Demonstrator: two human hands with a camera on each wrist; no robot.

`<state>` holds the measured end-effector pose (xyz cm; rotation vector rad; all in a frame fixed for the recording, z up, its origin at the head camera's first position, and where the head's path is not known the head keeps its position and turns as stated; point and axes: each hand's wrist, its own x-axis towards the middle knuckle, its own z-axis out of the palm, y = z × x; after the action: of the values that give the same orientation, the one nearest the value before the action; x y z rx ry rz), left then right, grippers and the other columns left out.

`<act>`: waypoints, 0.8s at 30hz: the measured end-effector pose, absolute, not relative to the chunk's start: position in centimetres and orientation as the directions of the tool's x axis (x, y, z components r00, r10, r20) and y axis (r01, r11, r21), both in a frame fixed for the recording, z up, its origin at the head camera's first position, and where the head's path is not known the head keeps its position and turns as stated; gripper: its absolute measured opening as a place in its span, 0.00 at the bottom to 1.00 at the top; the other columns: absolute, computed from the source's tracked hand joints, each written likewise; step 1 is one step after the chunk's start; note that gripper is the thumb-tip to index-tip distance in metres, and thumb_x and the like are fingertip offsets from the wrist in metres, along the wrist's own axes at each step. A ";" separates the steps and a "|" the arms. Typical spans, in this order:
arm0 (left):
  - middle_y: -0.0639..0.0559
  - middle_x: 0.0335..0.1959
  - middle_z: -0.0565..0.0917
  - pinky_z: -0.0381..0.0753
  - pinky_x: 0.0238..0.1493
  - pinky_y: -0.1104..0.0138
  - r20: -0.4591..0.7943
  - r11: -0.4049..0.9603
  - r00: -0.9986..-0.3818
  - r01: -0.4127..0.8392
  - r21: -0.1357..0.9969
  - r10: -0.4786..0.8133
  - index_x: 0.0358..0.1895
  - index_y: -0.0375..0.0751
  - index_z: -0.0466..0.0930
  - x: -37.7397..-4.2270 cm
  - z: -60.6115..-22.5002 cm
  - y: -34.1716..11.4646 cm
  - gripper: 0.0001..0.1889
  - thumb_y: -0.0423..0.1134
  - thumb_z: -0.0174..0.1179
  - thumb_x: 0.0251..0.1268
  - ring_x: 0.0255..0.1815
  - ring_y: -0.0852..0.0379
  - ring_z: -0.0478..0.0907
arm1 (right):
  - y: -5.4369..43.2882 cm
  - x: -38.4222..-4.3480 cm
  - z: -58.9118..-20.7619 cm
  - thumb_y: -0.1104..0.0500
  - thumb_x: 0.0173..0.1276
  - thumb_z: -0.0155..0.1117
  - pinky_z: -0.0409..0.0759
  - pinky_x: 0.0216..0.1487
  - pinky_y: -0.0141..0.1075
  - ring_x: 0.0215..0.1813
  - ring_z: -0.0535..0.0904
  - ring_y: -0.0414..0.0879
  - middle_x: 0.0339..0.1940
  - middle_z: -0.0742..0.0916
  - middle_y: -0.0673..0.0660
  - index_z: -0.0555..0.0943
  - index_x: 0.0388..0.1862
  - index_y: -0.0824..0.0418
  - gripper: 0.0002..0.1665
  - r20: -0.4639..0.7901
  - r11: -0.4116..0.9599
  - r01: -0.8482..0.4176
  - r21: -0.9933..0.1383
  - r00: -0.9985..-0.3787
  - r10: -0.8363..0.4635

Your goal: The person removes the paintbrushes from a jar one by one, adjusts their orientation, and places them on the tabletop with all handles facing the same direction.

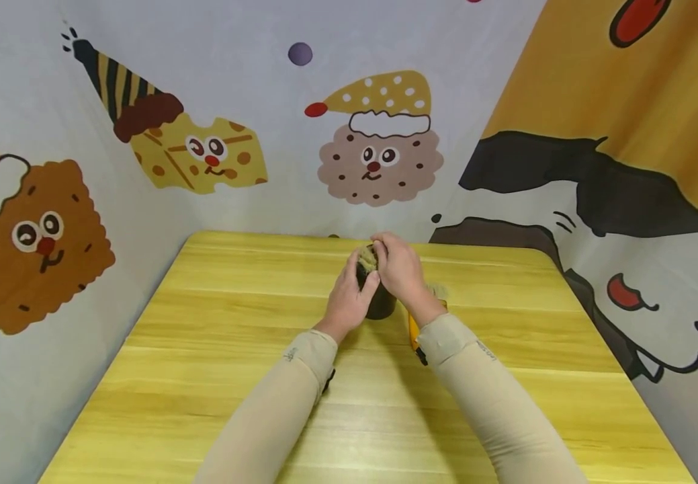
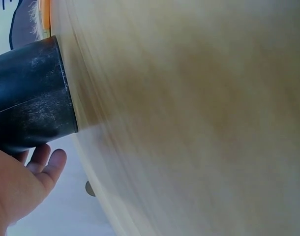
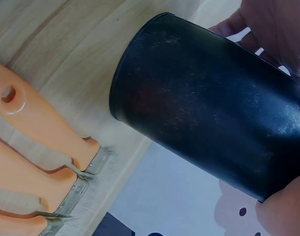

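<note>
A tall black cylindrical container stands upright toward the back of the table, held between both hands. My left hand grips its left side, with the thumb in front. My right hand holds the top from the right, fingers curled over the rim. Tan material shows at the opening between the hands, partly hidden by fingers. In the right wrist view the smooth black wall appears scuffed, and a hand presses its upper end. The left wrist view shows the container's base close to the tabletop.
Several orange-handled brushes with pale bristles lie right of the container, partly under my right forearm in the head view. A small black object shows beside my left sleeve. The wooden table meets a cartoon-printed cloth behind it.
</note>
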<state>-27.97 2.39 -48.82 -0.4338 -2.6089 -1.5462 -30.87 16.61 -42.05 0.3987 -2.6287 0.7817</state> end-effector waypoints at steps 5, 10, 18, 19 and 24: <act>0.42 0.87 0.59 0.68 0.78 0.37 0.227 0.443 -0.952 0.298 0.845 0.207 0.90 0.56 0.40 -28.0 -48.8 2.5 0.43 0.72 0.35 0.83 0.84 0.37 0.63 | 17.6 -30.7 -41.2 0.48 0.89 0.51 0.83 0.63 0.56 0.60 0.84 0.61 0.62 0.86 0.66 0.81 0.70 0.63 0.26 0.333 0.742 -0.397 -0.540 -0.911 -0.245; 0.44 0.88 0.58 0.66 0.78 0.36 0.219 0.450 -0.957 0.284 0.847 0.191 0.90 0.60 0.39 -28.0 -48.9 2.5 0.43 0.74 0.34 0.82 0.85 0.37 0.62 | 18.6 -30.8 -40.2 0.40 0.85 0.57 0.83 0.53 0.50 0.51 0.81 0.54 0.57 0.84 0.62 0.79 0.73 0.61 0.32 0.226 0.700 -0.389 -0.598 -0.920 -0.319; 0.44 0.88 0.57 0.68 0.77 0.35 0.214 0.452 -0.956 0.283 0.846 0.198 0.90 0.61 0.37 -28.0 -49.1 2.4 0.44 0.76 0.32 0.81 0.85 0.37 0.62 | 19.1 -30.7 -38.9 0.35 0.79 0.64 0.84 0.57 0.52 0.57 0.82 0.55 0.65 0.83 0.60 0.77 0.75 0.58 0.38 0.108 0.691 -0.358 -0.628 -0.919 -0.379; 0.44 0.88 0.57 0.68 0.77 0.35 0.213 0.449 -0.957 0.280 0.849 0.195 0.89 0.64 0.37 -28.0 -49.1 2.4 0.43 0.76 0.32 0.81 0.85 0.38 0.62 | 19.1 -30.7 -38.8 0.34 0.79 0.63 0.84 0.57 0.52 0.58 0.82 0.55 0.66 0.83 0.60 0.77 0.75 0.57 0.38 0.098 0.690 -0.349 -0.634 -0.921 -0.376; 0.47 0.88 0.57 0.68 0.77 0.35 0.209 0.441 -0.958 0.276 0.854 0.195 0.88 0.71 0.35 -28.0 -49.0 2.3 0.40 0.76 0.33 0.81 0.85 0.38 0.62 | 18.7 -30.8 -38.6 0.35 0.81 0.61 0.85 0.58 0.53 0.60 0.83 0.57 0.64 0.83 0.60 0.79 0.73 0.58 0.35 0.085 0.692 -0.325 -0.645 -0.930 -0.357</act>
<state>-28.03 2.26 -48.97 -0.4253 -2.5978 -1.5634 -30.84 18.70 -38.55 0.5918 -2.9324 1.1040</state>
